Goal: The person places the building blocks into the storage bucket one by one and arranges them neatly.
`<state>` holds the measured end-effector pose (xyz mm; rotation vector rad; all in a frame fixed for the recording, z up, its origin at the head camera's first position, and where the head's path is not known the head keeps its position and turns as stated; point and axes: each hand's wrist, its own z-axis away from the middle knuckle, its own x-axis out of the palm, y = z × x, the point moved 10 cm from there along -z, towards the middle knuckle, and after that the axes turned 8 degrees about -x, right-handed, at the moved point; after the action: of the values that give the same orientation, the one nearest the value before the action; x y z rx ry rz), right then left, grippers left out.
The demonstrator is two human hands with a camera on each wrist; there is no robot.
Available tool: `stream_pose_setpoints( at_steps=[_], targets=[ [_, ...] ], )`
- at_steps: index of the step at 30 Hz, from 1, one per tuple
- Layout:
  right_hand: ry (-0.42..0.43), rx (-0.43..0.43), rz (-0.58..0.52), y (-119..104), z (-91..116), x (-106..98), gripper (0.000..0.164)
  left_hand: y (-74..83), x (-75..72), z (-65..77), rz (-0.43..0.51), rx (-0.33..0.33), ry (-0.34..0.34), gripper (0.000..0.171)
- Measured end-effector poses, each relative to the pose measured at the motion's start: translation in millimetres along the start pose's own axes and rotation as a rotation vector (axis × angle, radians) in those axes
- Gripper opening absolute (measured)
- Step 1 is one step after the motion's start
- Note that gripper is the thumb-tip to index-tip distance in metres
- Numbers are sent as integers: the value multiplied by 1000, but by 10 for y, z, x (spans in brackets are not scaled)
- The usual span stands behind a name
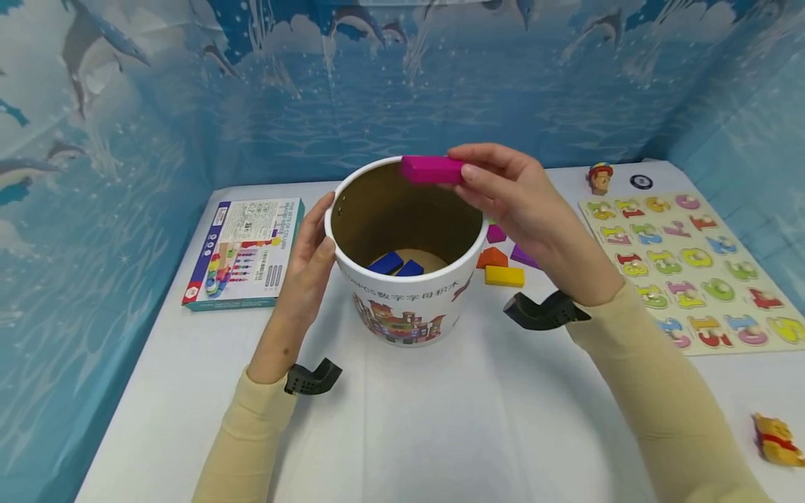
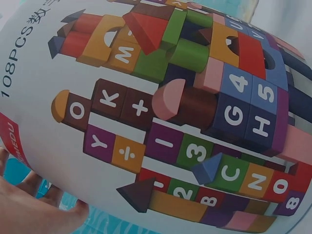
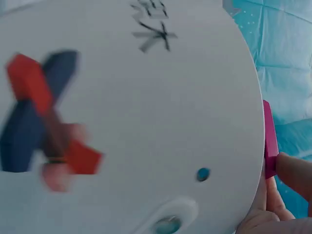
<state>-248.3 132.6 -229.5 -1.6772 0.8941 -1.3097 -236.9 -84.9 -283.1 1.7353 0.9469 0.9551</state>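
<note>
A white bucket (image 1: 411, 307) with printed block pictures stands on the table, its top uncovered. Two blue blocks (image 1: 386, 263) lie on its floor. My left hand (image 1: 306, 269) holds the bucket's left side by the rim, thumb in front and fingers farther back. Between the thumb and fingers of my right hand (image 1: 512, 199) is a magenta block (image 1: 432, 170), held level over the far right part of the rim. The right wrist view shows the same magenta block (image 3: 270, 141) past the bucket's edge.
Right of the bucket lie a yellow block (image 1: 504, 276), an orange block (image 1: 492, 258) and purple pieces. A number puzzle board (image 1: 682, 246) is at right, near a small figurine (image 1: 600, 179) and a bear figure (image 1: 778, 440). A flat box (image 1: 248, 244) lies at left.
</note>
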Motion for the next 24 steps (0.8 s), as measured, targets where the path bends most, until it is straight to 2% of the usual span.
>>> stream_pose_setpoints(
  at_steps=[2, 4, 11, 13, 20, 24],
  targets=[
    [9, 26, 79, -2, -71, 44, 31, -4, 9, -1, 3, -2, -5, 68],
    [-20, 42, 164, -9, -129, 98, 34, -2, 12, -1, 10, -1, -6, 68],
    [-224, 113, 655, 116, -330, 280, 33, 8, 22, 1, 52, 8, -15, 67],
    [-286, 130, 758, 191, -396, 348, 31, 9, 20, 4, 56, 6, -12, 67],
    [-532, 198, 970, 532, -488, 597, 22, -19, 13, 13, 43, -16, -6, 68],
    [-623, 214, 1068, 624, -461, 661, 18, -4, 14, 3, 26, -16, -5, 67]
  ],
)
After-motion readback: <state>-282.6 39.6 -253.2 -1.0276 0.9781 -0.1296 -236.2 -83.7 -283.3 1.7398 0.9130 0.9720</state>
